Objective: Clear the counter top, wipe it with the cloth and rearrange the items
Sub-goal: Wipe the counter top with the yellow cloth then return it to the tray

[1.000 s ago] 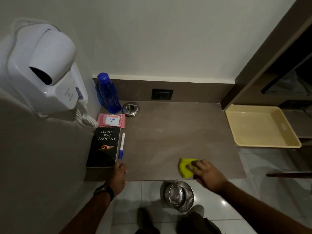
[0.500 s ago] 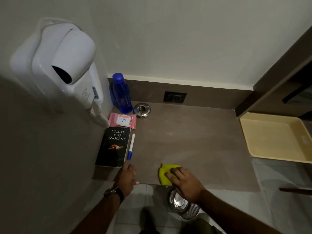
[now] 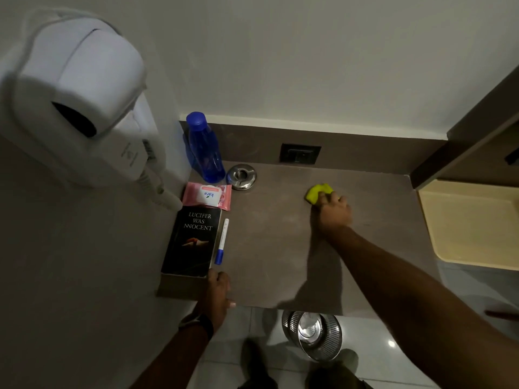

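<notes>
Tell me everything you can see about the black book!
The book is a black paperback lying flat, face up, on the counter's left edge against the wall. White letters read "LUCIFER WAS INNOCENT" above a small orange picture. Its pale page edges show at the near end. A pen lies alongside its right edge, a pink wipes pack sits just behind it, and the left hand rests at its near corner.

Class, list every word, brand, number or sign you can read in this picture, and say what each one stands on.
"LUCIFER WAS NNOCENT": cover of the book, as far as it reads.
"kara": white flap of the pink wipes pack.
Hair dryer: a grey mark and a small label, too blurred to read.
Pen: no readable print.
</notes>
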